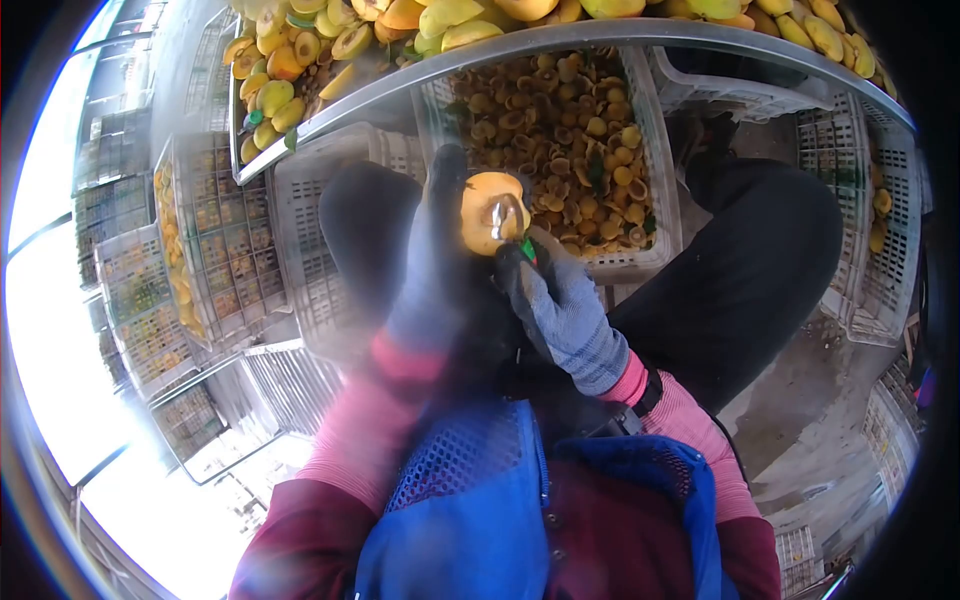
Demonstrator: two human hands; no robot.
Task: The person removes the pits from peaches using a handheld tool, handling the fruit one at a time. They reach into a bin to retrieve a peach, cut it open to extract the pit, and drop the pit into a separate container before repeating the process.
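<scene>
My left hand (430, 265), in a grey-blue glove with dark fingertips, grips a halved yellow peach (480, 205), cut face up. In my right hand (575, 325), gloved the same way, is a small pitting spoon (508, 216). Its shiny metal end lies against the middle of the peach, and a bit of green shows on its handle near my thumb. Most of that handle is hidden by my fingers. Both hands are above my lap, close to a pale plastic crate (650, 130) holding many small brown-yellow pits or cut-out centres (560, 140).
A metal-edged table (560, 36) heaped with yellow-green peach halves (470, 33) crosses the top of the view. Stacked crates of fruit (225, 230) stand at left. More crates (850, 220) are at right, past my knee. Wet concrete floor (790, 400) shows below them.
</scene>
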